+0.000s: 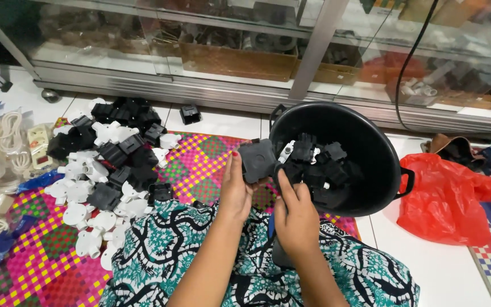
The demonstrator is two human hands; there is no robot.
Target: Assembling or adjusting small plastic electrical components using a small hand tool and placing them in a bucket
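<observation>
Left hand gripped square black box, right hand closed on black fitting, black tub just right, black-white parts pile far left

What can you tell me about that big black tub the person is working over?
The black tub is a round, deep basin that looks like plastic, with a loop handle on its right side and another at the upper left rim. It is tipped toward the person, leaning against their lap on the white floor. Inside lies a heap of black plastic fittings with a few white bits. The right hand reaches over its near rim; the left hand holds a black square piece at its edge.
</observation>
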